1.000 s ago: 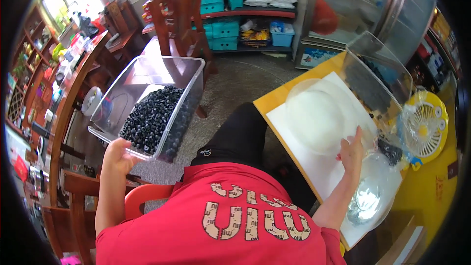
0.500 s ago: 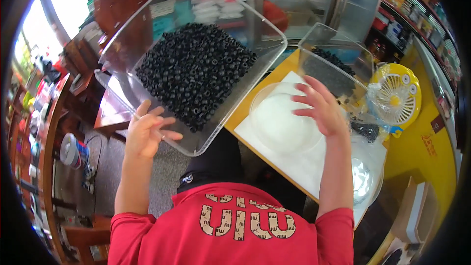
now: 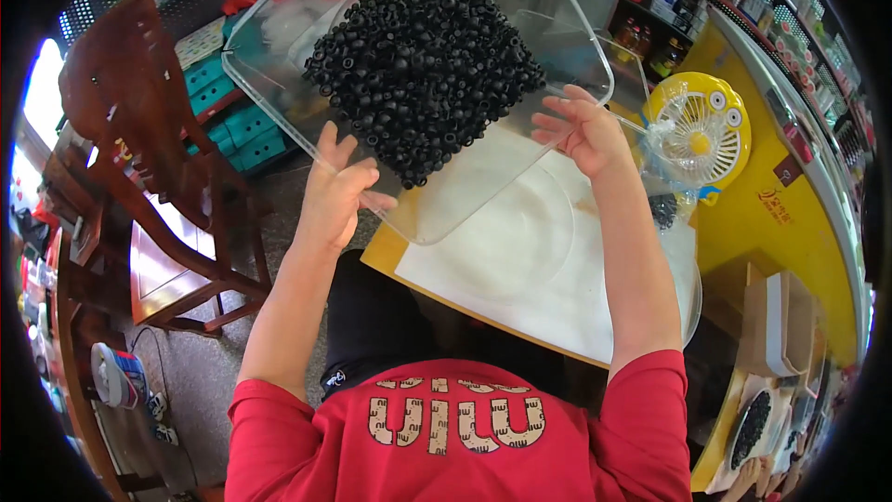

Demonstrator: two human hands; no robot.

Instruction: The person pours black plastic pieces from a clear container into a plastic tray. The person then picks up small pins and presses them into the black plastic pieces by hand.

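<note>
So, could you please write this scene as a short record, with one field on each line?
Left hand: holds the near left side of the clear bin
Right hand: at the bin's right side, fingers spread; firmness of grip unclear
Contents: heap of small black ring-like pieces
Below bin: white-topped table with yellow edge
Right: yellow fan
Left: wooden chair
Lower right corner: another person's hand

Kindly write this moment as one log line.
left hand: holds clear plastic bin at left rim; right hand: at bin's right rim; contents: small black ring-shaped pieces; nearby: round yellow fan
</note>
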